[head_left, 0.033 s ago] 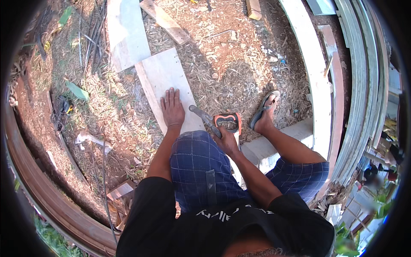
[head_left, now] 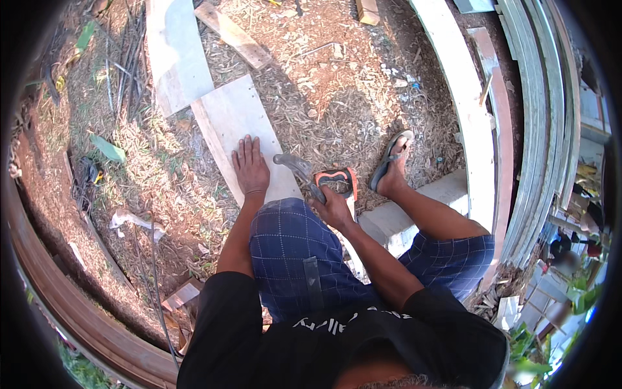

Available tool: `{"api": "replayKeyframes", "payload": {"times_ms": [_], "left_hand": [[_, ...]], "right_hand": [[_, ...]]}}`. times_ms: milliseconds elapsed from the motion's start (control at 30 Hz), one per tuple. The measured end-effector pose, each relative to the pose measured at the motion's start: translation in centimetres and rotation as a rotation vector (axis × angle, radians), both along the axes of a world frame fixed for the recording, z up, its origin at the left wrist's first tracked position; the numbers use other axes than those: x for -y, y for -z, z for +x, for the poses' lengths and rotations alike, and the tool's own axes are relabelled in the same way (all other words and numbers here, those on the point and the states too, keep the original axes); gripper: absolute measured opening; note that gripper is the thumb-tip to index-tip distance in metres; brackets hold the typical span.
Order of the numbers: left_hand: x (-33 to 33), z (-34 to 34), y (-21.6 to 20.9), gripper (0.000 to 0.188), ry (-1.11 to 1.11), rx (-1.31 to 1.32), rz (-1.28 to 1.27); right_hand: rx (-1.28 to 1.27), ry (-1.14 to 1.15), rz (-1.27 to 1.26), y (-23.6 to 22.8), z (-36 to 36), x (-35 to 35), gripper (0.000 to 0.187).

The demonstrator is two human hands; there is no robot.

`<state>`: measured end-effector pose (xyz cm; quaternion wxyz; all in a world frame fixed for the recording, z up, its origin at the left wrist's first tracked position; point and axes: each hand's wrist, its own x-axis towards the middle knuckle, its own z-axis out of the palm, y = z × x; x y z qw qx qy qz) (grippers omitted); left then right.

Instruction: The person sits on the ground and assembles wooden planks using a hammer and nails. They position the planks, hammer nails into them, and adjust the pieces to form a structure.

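Observation:
My left hand (head_left: 251,166) lies flat, fingers stretched, on a pale board (head_left: 236,107) with small dark nail marks along its edge. A claw hammer (head_left: 299,170) is gripped in my right hand (head_left: 334,211). Its metal head is up and to the left, over the board's right edge. Just beyond that hand is the orange and black handle of a handsaw (head_left: 354,183). Part of the saw's blade is hidden by my right arm. My left knee covers the near end of the board.
A second pale board (head_left: 188,68) meets the far end of the first. Beyond lies a short wooden plank (head_left: 236,35). A long white beam (head_left: 447,58) and stacked metal sheets (head_left: 547,129) run along the right. A concrete block (head_left: 389,223) sits under my right leg. Dry leaves litter the ground.
The whole scene has shifted slightly left in the picture. Both hands keep their places, the left on the board and the right round the hammer.

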<state>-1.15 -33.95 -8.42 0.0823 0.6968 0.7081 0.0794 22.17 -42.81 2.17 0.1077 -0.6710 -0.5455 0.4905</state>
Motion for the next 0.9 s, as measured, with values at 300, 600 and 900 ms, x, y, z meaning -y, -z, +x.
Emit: {"api": "replayKeyframes", "payload": {"times_ms": [300,600,900], "left_hand": [[-1.2,1.5,0.6,0.049,0.028,-0.010,0.057],[-1.0,-0.2,-0.3,0.051,-0.013,0.071,0.024],[-1.1,0.6,-0.7,0.051,-0.020,0.130,0.030]], "right_hand": [[0.202,0.151,-0.031,5.4,7.4,-11.1,0.044],[0.401,-0.149,0.044,1.7,5.3,-22.0,0.049],[0.301,-0.306,0.420,6.3,-4.8,-36.4,0.065]]}}
